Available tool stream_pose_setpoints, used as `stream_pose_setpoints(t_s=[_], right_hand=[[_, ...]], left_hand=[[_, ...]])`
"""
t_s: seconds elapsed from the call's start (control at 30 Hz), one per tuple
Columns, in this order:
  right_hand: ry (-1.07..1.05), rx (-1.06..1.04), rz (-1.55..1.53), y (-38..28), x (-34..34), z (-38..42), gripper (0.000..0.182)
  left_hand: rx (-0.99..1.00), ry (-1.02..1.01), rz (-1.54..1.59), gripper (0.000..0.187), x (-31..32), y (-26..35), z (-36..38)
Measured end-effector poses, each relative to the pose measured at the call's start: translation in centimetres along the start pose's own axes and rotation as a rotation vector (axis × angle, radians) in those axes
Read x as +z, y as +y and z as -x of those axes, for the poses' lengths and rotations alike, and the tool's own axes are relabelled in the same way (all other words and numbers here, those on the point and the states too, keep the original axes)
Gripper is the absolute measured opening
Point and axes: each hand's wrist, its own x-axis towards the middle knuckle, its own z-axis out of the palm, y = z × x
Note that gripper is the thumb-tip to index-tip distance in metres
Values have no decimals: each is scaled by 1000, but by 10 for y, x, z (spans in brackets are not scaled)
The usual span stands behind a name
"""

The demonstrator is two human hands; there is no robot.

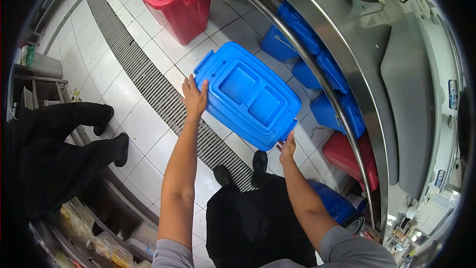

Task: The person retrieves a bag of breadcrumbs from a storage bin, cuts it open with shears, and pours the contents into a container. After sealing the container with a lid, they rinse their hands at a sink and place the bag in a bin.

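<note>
A blue lidded storage bin (238, 128) is in front of me, over the tiled floor and just beyond my shoes. Its lid has two square recesses and clip handles at both ends. My left hand (195, 95) presses against the bin's left side near the far corner, fingers apart and thumb at the lid's edge. At the near right corner, my right hand (287, 149) grips by the end clip, its fingers partly hidden under the rim. Both arms reach forward, one to each side of the bin.
A red lidded bin (186, 17) stands beyond. Under a steel counter with a rail (317, 67) on the right sit several blue bins (333, 111) and a red bin (351, 155). A drain grate (144, 72) crosses the floor. Another person's dark-trousered legs (74, 144) are at left.
</note>
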Motion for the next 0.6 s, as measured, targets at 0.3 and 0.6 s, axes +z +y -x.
stream_pose_setpoints(t_s=[0.3, 0.6], right_hand=[[150, 34, 76, 3, -15, -39, 64], [175, 68, 242, -12, -124, -70, 59]], left_hand=[[-197, -86, 43, 86, -5, -14, -12], [-500, -171, -66, 74, 9, -24, 142]])
